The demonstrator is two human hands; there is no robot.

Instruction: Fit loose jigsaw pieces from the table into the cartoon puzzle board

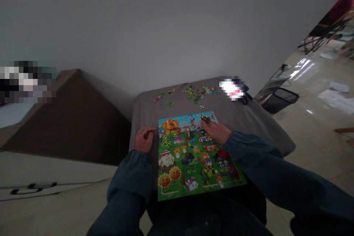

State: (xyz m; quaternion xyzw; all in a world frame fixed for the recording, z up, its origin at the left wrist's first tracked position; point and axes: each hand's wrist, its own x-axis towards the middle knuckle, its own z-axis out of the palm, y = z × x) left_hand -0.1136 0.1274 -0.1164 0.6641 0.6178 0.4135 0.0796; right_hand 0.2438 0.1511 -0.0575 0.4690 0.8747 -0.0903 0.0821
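A colourful cartoon picture board (pixel 193 156), green with a blue strip along its top, lies at the near side of the grey-covered table, its near edge close to my lap. My left hand (pixel 143 139) is at the board's upper left edge, index finger stretched towards it and the other fingers curled, holding nothing I can see. Over the board's upper right part lies my right hand (pixel 217 132), fingers stretched out, tips beside a dark figure in the picture. Whether a small piece is under those fingertips cannot be made out. Loose puzzle pieces (pixel 196 92) are scattered beyond the board.
The grey cloth (pixel 145 107) covers the table, which stands against a wall. A blurred white item (pixel 231 89) lies at its back right. To the left is a brown surface (pixel 63 118) above a pale drawer front (pixel 83 172). A dark chair (pixel 280 99) stands on the right.
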